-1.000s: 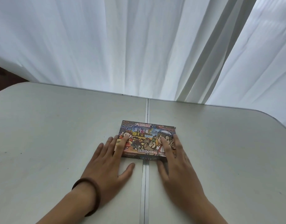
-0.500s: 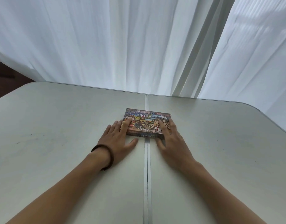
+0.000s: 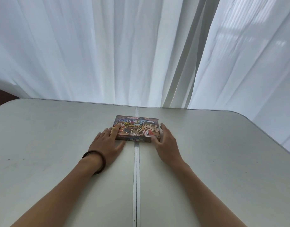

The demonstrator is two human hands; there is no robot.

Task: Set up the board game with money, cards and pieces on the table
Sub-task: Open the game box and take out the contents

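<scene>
A closed, colourful board game box [image 3: 137,126] with cartoon figures lies flat across the centre seam of the white table [image 3: 59,136], near its far edge. My left hand [image 3: 106,142] lies flat on the table at the box's left end, with a straight index finger on the lid. My right hand [image 3: 165,141] sits at the box's right end, fingers straight along its side and thumb at the near right corner. No money, cards or pieces are in view.
White curtains [image 3: 124,46] hang right behind the table's far edge. A seam [image 3: 135,177] runs down the middle of the table towards me. The table's right corner is rounded. A dark band circles my left wrist.
Both arms have stretched out and the box now lies farther from me, near the far edge. My right hand has slid off the lid to the box's right side.
</scene>
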